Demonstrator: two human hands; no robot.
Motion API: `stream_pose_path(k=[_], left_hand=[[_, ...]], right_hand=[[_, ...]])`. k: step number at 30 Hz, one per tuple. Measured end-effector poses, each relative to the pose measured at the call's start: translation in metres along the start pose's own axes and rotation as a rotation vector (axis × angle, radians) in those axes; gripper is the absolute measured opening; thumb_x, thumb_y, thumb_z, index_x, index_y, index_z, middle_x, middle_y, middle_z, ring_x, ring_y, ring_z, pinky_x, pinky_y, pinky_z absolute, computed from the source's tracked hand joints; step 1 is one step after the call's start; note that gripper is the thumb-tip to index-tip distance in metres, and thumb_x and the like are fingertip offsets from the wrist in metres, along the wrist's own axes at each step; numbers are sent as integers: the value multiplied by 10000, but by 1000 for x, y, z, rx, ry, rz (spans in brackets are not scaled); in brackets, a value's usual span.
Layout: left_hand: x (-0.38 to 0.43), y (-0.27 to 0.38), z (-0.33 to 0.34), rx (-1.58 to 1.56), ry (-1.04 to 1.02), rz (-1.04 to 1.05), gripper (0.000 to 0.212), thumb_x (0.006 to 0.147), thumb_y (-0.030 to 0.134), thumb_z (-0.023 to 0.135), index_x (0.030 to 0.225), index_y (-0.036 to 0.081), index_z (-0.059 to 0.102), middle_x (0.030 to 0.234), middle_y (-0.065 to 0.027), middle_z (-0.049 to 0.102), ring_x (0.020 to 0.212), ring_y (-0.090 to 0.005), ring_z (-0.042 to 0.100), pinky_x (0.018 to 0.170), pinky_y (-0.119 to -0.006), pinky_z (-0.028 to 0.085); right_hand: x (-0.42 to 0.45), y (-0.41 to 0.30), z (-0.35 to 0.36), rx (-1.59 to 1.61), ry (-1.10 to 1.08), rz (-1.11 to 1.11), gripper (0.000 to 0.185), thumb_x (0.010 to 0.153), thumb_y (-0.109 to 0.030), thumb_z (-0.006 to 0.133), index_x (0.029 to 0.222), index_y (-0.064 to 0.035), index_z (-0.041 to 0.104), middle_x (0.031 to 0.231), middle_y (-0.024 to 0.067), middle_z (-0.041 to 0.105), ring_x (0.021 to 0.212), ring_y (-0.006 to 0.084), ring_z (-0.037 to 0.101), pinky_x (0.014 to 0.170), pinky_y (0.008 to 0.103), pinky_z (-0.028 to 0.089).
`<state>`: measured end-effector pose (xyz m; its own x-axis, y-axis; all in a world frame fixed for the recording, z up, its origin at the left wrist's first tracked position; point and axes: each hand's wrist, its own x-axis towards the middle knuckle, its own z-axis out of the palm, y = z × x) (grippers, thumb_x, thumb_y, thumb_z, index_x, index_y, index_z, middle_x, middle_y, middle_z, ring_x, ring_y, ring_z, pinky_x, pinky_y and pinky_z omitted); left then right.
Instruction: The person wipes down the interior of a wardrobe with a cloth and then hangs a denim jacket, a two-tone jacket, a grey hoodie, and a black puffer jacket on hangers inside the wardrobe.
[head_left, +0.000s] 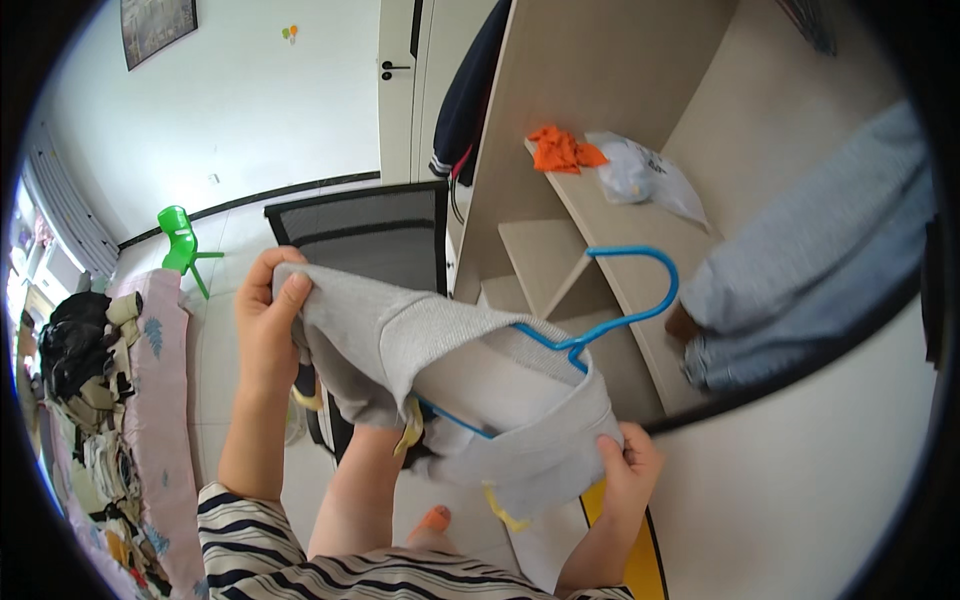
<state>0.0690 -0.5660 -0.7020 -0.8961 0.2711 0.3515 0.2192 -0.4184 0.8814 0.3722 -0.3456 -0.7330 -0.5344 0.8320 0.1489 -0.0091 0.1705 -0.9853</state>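
A light grey knitted garment is stretched between my two hands, with its wide neck opening facing up. My left hand pinches the cloth at one end between thumb and fingers. At the other end, lower right, my right hand grips the fabric. A blue clothes hanger sits inside the garment, its hook sticking out of the neck opening toward the wardrobe and part of its bar showing within. Yellow trim shows on the garment's lower parts.
At right, an open wardrobe holds a shelf with orange cloth, a plastic bag and hanging jeans. A black mesh chair stands ahead. Left are a green chair and a bed with piled clothes.
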Motion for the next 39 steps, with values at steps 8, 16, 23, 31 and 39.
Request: stream_pose_path(k=[8, 16, 23, 31, 39], left_hand=[[152, -84, -17, 24, 3, 23, 154, 868, 142, 696, 932, 55, 587, 839, 30, 566, 730, -50, 524, 670, -194, 428], [412, 1, 29, 382, -436, -131, 222, 878, 186, 673, 887, -36, 674, 840, -57, 669, 795, -97, 583, 717, -252, 475], [480, 74, 98, 237, -599, -39, 370, 851, 338, 747, 818, -23, 674, 728, -69, 661, 645, -119, 588, 590, -240, 448], [509, 132, 197, 49, -670, -21, 373, 825, 345, 757, 790, -13, 658, 705, -62, 642, 632, -123, 574, 581, -257, 440], [473, 125, 321, -232, -942, -426, 86, 863, 68, 651, 916, 0, 645, 874, 0, 612, 824, -75, 540, 739, -238, 447]], right_hand=[[142, 36, 105, -29, 133, -146, 171, 777, 26, 697, 944, 58, 676, 836, 11, 636, 759, 90, 556, 691, 221, 444], [313, -144, 173, -282, 251, -44, 179, 777, 9, 713, 941, 65, 666, 820, 1, 631, 751, 81, 549, 690, 224, 444], [305, -246, 151, -262, 341, 124, 198, 734, 69, 708, 924, 39, 658, 794, 10, 620, 737, 78, 541, 658, 216, 422], [261, -385, 69, -40, -39, 217, 352, 798, 26, 712, 1126, 53, 587, 1059, 88, 614, 980, 150, 554, 845, 275, 428], [194, -450, 40, 95, -333, 3, 319, 772, 17, 742, 1042, 115, 604, 970, 182, 651, 861, 206, 636, 766, 307, 501]])
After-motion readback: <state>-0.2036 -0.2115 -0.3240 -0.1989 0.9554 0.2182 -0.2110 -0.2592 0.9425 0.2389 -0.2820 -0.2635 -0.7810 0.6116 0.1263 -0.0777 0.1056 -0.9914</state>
